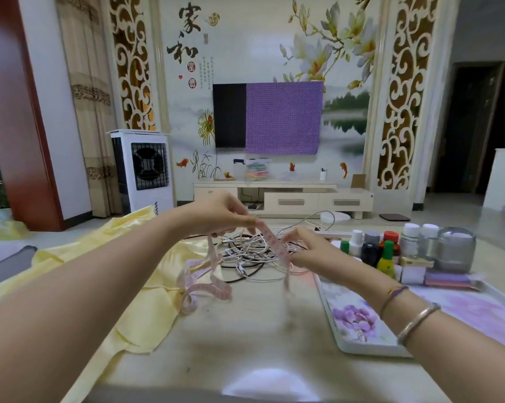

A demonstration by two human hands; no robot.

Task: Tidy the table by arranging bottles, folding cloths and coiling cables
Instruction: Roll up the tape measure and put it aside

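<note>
I am pinching a pink measuring tape between my left hand and right hand, holding a stretch of it over the middle of the table while the rest is trailing loose below. Behind it the cables are lying tangled, uncoiled. The yellow cloth is sprawling unfolded over the left edge. Only the bottles, grouped on the tray at the right, are looking arranged.

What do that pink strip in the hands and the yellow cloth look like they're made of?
The pink strip looks like soft, flexible plastic or coated fabric: it hangs in limp loops and carries printed marks, like a measuring tape. The yellow cloth seems a thin, satiny fabric, going by its slight sheen and soft folds.
</note>
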